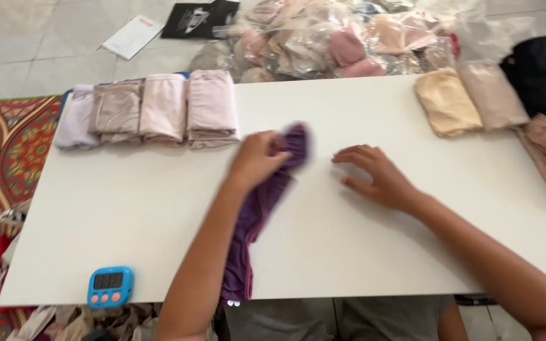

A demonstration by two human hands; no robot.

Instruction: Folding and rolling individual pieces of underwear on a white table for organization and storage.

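Observation:
My left hand (257, 158) grips the top end of a purple garment (254, 221) that trails across the white table (127, 208) toward its near edge and hangs over it. The cloth is blurred near my fingers. My right hand (374, 177) rests flat on the table to the right of the garment, fingers spread, holding nothing.
A row of folded pale pink and lilac garments (159, 110) lies at the table's far left. Folded beige and tan garments (469, 98) sit far right, beside a dark cloth (545, 69). A blue timer (110, 286) sits at the near left corner. Bagged clothes (323, 38) lie on the floor behind.

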